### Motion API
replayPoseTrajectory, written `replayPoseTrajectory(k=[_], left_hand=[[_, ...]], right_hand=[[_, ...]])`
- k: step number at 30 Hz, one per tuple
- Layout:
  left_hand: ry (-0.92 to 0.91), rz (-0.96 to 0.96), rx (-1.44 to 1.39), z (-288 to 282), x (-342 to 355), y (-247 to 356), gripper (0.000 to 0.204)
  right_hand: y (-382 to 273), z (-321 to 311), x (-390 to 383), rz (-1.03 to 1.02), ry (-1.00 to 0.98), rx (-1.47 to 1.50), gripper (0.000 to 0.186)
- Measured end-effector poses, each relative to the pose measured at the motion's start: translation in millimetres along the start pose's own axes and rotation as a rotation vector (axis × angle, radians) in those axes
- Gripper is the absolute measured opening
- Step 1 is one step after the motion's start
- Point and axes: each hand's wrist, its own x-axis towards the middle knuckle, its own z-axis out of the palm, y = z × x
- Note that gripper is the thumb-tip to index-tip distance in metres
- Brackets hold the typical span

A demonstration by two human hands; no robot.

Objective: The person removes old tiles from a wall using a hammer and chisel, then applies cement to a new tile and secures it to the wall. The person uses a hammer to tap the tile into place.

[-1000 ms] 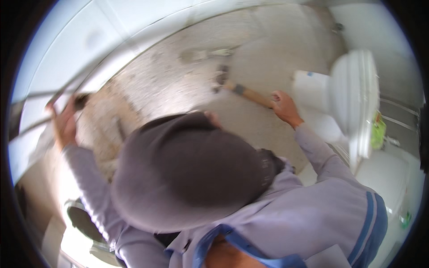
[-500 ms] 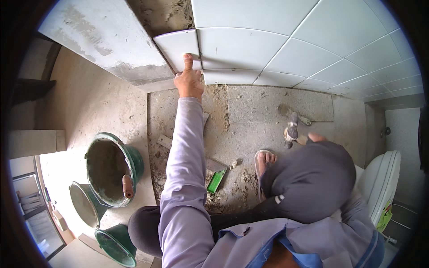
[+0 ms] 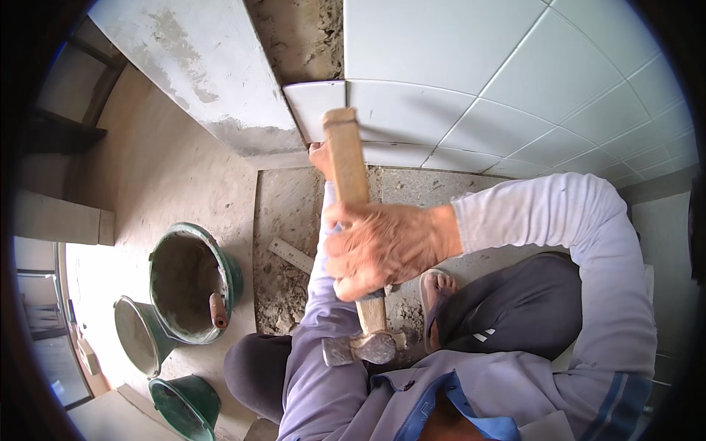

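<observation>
My right hand (image 3: 386, 242) is wrapped round the wooden handle of a hammer (image 3: 347, 165), holding it across my left forearm. The hammer's metal head lies toward my body, and the butt of its handle points up at the wall, overlapping a narrow white tile (image 3: 307, 106) in the view. Whether wood and tile touch, I cannot tell. At the lower edge of that tile is my left hand (image 3: 319, 157), mostly covered by the handle; a few bent fingers show, the thumb does not. Bare mortar (image 3: 305, 40) shows above the tile.
Larger white wall tiles (image 3: 426, 44) continue to the right; a grey plastered pillar (image 3: 198, 81) borders the left. Several green buckets stand at left, a trowel-like wooden handle (image 3: 218, 310) in the big bucket (image 3: 234, 275). A metal strip (image 3: 291, 255) and rubble (image 3: 279, 301) lie on the floor.
My right hand has come up from beside my right knee with the hammer and now crosses my left arm. The left hand stays by the narrow tile, its thumb now hidden.
</observation>
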Motion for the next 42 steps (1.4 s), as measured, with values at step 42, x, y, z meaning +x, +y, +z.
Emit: replayPoseTrajectory(k=[42], left_hand=[[0.057, 0.18, 0.108, -5.0, -25.7, 4.6, 0.045]], right_hand=[[62.4, 46.1, -4.8, -0.013, 0.009, 0.199, 0.013]])
